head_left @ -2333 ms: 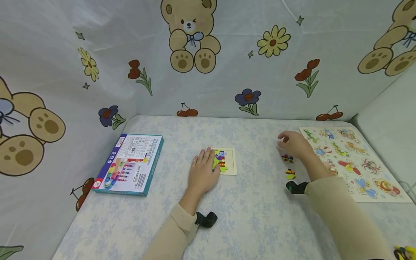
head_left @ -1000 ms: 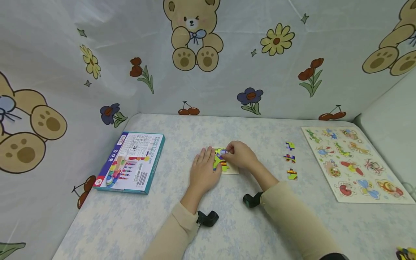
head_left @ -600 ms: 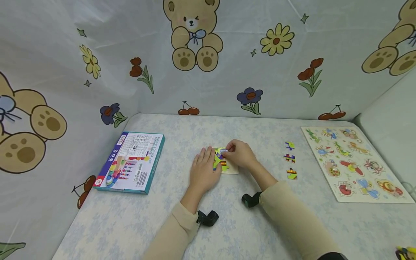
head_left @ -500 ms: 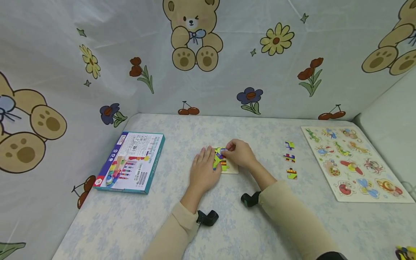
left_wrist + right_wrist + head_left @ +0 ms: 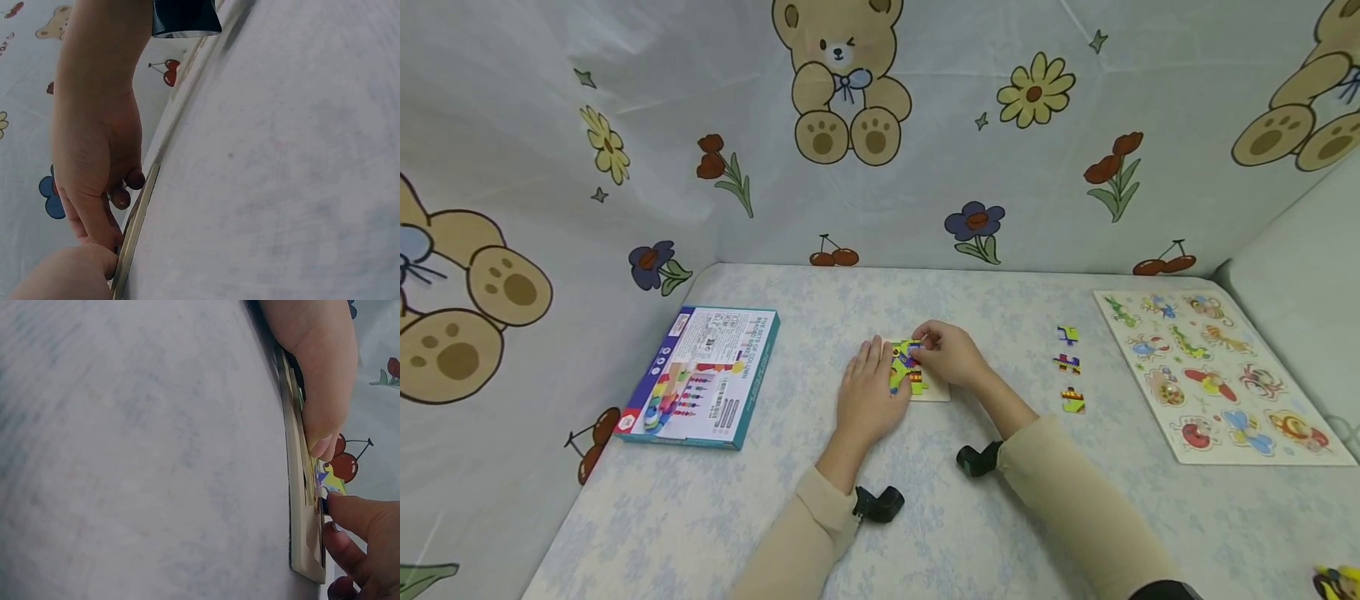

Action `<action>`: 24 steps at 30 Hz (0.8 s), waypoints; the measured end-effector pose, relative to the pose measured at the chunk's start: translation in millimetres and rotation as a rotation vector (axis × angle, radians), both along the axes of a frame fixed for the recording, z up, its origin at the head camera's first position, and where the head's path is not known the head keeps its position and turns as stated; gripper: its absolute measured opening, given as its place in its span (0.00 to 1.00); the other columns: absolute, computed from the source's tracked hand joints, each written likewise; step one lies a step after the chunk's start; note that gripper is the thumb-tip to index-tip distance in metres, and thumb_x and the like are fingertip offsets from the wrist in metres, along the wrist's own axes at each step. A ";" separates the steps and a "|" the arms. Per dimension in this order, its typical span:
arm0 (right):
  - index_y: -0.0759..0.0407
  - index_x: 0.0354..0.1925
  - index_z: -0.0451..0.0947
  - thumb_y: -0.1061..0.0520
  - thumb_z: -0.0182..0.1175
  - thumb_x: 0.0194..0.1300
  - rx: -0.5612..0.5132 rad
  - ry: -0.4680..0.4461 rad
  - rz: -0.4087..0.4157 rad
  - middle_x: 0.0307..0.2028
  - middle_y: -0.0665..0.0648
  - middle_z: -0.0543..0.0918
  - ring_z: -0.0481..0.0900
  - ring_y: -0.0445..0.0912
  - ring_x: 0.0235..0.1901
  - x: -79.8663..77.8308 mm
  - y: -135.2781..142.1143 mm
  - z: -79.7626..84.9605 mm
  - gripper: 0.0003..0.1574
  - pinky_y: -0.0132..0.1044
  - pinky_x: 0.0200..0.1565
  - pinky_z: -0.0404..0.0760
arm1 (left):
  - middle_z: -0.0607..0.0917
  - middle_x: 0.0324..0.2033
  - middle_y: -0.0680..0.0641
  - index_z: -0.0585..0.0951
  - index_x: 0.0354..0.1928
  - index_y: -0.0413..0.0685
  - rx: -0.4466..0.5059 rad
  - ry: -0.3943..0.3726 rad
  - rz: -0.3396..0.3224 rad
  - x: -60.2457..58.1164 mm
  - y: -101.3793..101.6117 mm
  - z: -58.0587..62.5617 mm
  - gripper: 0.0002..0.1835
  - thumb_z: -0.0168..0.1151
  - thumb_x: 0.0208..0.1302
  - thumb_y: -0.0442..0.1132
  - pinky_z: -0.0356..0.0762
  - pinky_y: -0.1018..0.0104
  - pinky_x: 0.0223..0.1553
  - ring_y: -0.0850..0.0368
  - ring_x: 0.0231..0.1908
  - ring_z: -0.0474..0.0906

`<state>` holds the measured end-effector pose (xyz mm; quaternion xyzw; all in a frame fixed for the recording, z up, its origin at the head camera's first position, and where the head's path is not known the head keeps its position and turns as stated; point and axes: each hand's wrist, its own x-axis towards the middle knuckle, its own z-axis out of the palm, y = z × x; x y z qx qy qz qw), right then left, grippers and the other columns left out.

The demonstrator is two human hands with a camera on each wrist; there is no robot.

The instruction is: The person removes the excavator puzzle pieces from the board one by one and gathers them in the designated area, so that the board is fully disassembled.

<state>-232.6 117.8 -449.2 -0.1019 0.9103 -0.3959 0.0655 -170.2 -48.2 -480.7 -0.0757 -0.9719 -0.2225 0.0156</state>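
A small wooden puzzle tray (image 5: 937, 394) lies mid-table, partly filled with yellow, purple and red pieces. My left hand (image 5: 868, 398) rests flat over its left side, fingers extended, hiding that part. At the tray's upper right, my right hand (image 5: 955, 357) pinches a small puzzle piece (image 5: 335, 480) between thumb and fingertips. In the right wrist view this piece is tilted against the tray and partly hidden by the fingers. To the right lie three loose pieces in a column: an upper piece (image 5: 1067, 335), a middle piece (image 5: 1066, 364) and a lower piece (image 5: 1072, 401).
A flat boxed toy (image 5: 700, 379) lies at the left of the table. On the right lies a large board with insect pictures (image 5: 1217, 375). A yellow and black object (image 5: 1336, 582) shows at the lower right corner. A printed cloth (image 5: 880, 208) hangs behind the table.
My right hand has moved left from the loose pieces to the tray, uncovering the upper loose piece. Lately its fingers have shifted only slightly. My left hand has stayed on the tray.
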 end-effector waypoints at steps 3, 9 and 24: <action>0.54 0.46 0.79 0.53 0.64 0.68 -0.004 -0.002 0.005 0.36 0.54 0.81 0.76 0.46 0.37 0.3 0.3 0.6 0.10 0.36 0.41 0.74 | 0.51 0.79 0.47 0.54 0.78 0.50 0.001 0.001 0.003 0.0 0.4 0.8 0.39 0.43 0.72 0.60 0.43 0.53 0.79 0.51 0.79 0.43; 0.53 0.47 0.78 0.52 0.63 0.68 -0.029 -0.034 0.023 0.39 0.55 0.81 0.77 0.48 0.39 1.7 6.3 6.4 0.11 0.37 0.39 0.75 | 0.52 0.79 0.47 0.54 0.78 0.49 -0.006 0.007 0.005 -0.1 0.8 0.8 0.39 0.43 0.72 0.60 0.43 0.52 0.79 0.50 0.79 0.44; 0.51 0.53 0.76 0.51 0.61 0.71 0.014 -0.073 -0.034 0.44 0.58 0.80 0.75 0.50 0.37 -12.6 64.4 26.5 0.15 0.36 0.34 0.75 | 0.51 0.79 0.48 0.53 0.79 0.50 0.014 -0.004 0.016 0.5 0.9 -0.4 0.39 0.43 0.72 0.60 0.40 0.54 0.79 0.51 0.79 0.42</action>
